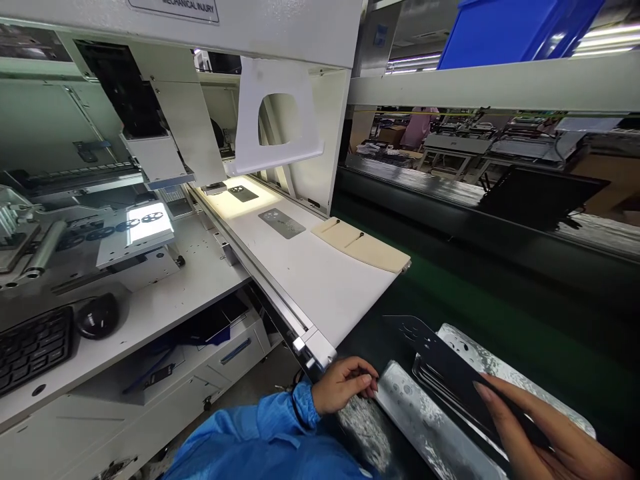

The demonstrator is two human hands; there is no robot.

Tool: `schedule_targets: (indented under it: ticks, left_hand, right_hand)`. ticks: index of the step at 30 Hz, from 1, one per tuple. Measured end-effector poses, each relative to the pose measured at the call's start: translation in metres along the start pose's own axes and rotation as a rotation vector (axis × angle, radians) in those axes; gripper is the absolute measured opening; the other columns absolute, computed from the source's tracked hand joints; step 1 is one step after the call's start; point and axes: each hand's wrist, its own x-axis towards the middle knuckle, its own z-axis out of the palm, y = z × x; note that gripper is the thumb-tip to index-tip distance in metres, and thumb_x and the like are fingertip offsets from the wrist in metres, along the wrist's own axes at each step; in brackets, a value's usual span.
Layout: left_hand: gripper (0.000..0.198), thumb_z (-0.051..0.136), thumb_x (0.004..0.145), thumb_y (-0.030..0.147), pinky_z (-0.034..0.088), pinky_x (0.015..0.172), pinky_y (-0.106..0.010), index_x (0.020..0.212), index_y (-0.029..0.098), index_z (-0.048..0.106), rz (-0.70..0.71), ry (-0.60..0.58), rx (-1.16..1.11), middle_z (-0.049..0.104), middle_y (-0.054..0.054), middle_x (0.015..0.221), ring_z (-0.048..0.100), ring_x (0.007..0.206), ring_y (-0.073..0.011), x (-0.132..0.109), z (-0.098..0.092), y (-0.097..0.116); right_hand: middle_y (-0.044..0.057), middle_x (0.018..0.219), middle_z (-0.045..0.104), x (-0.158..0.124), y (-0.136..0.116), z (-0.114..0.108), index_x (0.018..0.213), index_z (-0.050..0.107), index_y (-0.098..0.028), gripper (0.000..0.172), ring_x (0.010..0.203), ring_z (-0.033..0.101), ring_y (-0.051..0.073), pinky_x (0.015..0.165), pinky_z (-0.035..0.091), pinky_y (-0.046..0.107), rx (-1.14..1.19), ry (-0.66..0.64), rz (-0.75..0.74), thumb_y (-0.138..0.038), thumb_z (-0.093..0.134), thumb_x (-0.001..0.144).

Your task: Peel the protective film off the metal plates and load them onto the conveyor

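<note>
My right hand [545, 433] at the bottom right grips a thin black perforated plate [440, 363], fingers laid along its upper face. The plate sits over a stack of silvery film-covered sheets [425, 420] on the dark green belt. My left hand [345, 383], in a blue sleeve, is curled with its fingertips pressed on the near edge of that silvery stack, just below the end of the white conveyor [320, 280]. Two grey plates lie on the white conveyor, one [281, 223] in the open and one [243, 193] under the machine's light.
A white machine housing [280, 113] covers the conveyor's far end. A beige pad [360, 247] lies at the conveyor's right edge. A black keyboard [33, 347] and mouse [97, 315] sit on the left shelf. A long dark green belt [500, 313] runs to the right.
</note>
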Motion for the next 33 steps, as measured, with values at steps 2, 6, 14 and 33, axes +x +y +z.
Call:
schedule_targets:
  ticks: [2,6,14,33]
  left_hand:
    - [0.051,0.064,0.072,0.06,0.046,0.061,-0.024,0.089,0.012,0.061,-0.004,0.004,0.002,0.061,-0.003,0.071,0.058,0.062,-0.0097,0.0,0.0,0.0]
    - [0.053,0.063,0.072,0.061,0.046,0.06,-0.024,0.089,0.012,0.061,0.0,0.01,0.019,0.061,-0.003,0.071,0.058,0.062,-0.01,0.0,-0.001,-0.001]
    - [0.055,0.061,0.073,0.063,0.044,0.065,-0.026,0.091,0.012,0.062,-0.019,0.006,0.07,0.06,-0.002,0.071,0.057,0.065,-0.0119,-0.003,-0.002,0.002]
    - [0.048,0.063,0.075,0.058,0.041,0.062,-0.025,0.088,0.012,0.063,0.013,-0.014,-0.028,0.057,-0.001,0.069,0.054,0.063,-0.011,-0.003,0.0,0.004]
  right_hand:
    - [0.001,0.09,0.071,0.012,-0.012,0.002,0.107,0.062,-0.033,0.02,0.07,0.07,0.022,0.057,0.061,0.031,0.035,-0.04,-0.055,-0.031,0.056,0.088]
    - [0.003,0.098,0.072,0.047,-0.036,0.021,0.115,0.06,-0.023,0.027,0.082,0.07,0.019,0.069,0.058,0.029,-0.004,-0.066,-0.29,-0.018,0.046,0.092]
    - [0.016,0.119,0.064,0.103,-0.073,0.106,0.122,0.057,-0.003,0.042,0.105,0.062,0.026,0.089,0.053,0.036,-0.265,-0.198,-0.523,0.0,0.036,0.086]
    - [0.021,0.149,0.03,0.112,-0.102,0.127,0.141,0.041,-0.01,0.075,0.137,0.025,0.041,0.111,0.025,0.056,-0.137,-0.82,-0.163,-0.062,0.042,0.088]
